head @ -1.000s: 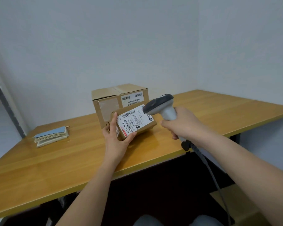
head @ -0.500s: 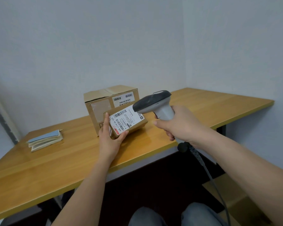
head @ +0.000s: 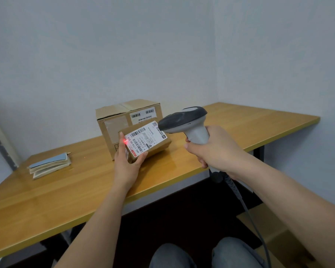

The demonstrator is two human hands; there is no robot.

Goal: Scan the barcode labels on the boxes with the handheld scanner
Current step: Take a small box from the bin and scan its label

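Small box (head: 153,146) sits tilted near the table's (head: 66,190) front edge, gripped by the left hand (head: 127,163); right hand (head: 215,149) grips the scanner (head: 184,122), red dot at the label's (head: 145,139) edge, off the barcode. Large box (head: 128,122) behind apparently remains

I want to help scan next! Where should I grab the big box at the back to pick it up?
Take the big cardboard box with two hands on its left and right sides, reaching over the table. It is wide and taped shut, and the small box blocks the front.
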